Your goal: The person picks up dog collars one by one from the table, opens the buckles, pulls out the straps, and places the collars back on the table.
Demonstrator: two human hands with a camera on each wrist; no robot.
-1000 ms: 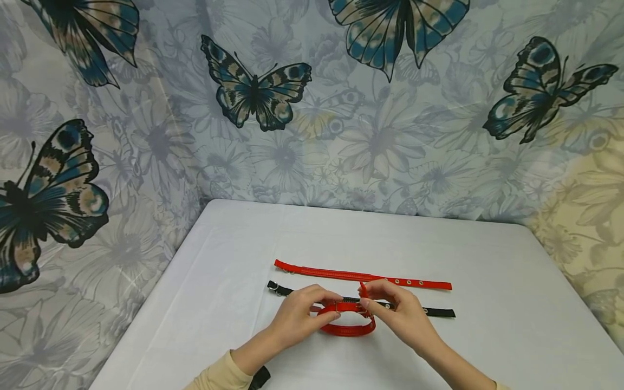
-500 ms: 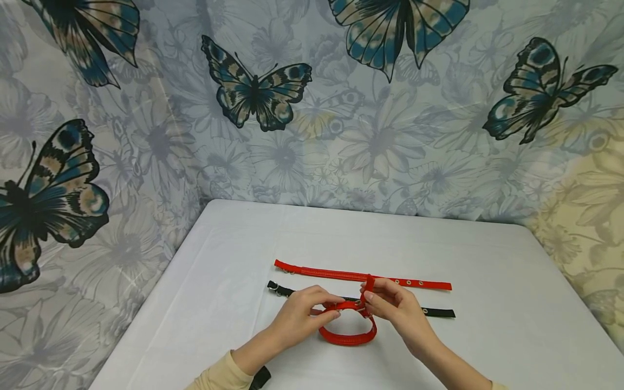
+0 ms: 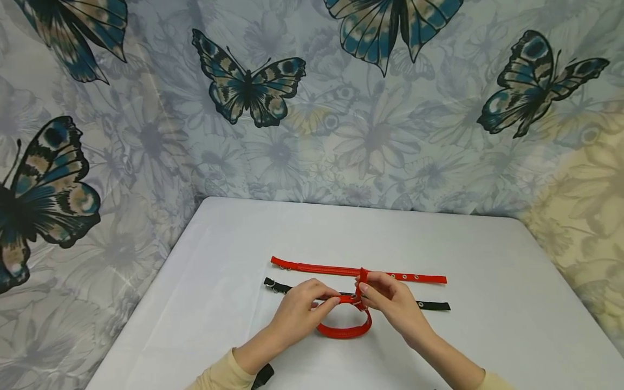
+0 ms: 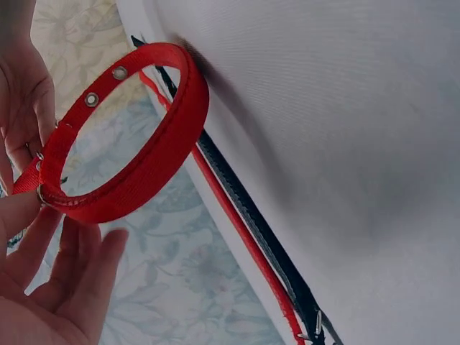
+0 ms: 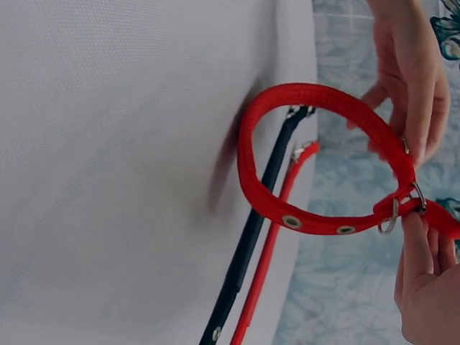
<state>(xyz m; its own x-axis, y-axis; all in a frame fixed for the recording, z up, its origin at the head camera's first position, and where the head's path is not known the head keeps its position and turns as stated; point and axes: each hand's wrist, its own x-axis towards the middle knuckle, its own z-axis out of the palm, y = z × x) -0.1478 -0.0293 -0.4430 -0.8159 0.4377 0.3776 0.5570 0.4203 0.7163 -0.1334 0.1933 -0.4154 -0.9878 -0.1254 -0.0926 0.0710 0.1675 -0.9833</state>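
A red collar [image 3: 344, 332], bent into a loop, is held above the table by both hands. My left hand [image 3: 303, 310] pinches its upper left part between thumb and fingers. In my right hand [image 3: 397, 309] is the strap's free end, which sticks up past the fingertips. Metal eyelets [image 5: 291, 222] show along the band in the right wrist view. There the strap runs through a metal buckle [image 5: 419, 198], with a D-ring [image 5: 389, 217] beside it, close to the right fingertips. In the left wrist view the loop [image 4: 176, 136] hangs tilted, its buckle partly hidden by fingers.
Behind the hands, a second red collar [image 3: 322, 268] lies stretched flat on the white table [image 3: 234, 233]. A black collar [image 3: 434, 306] lies nearer, partly covered by the hands. A dark object [image 3: 263, 376] sits beside the left sleeve. Butterfly-patterned cloth [image 3: 370, 135] hangs behind the table.
My right hand has drawn the strap end up, so more of it stands above the fingers. The looped collar changed its tilt slightly. The head view has shifted a little.
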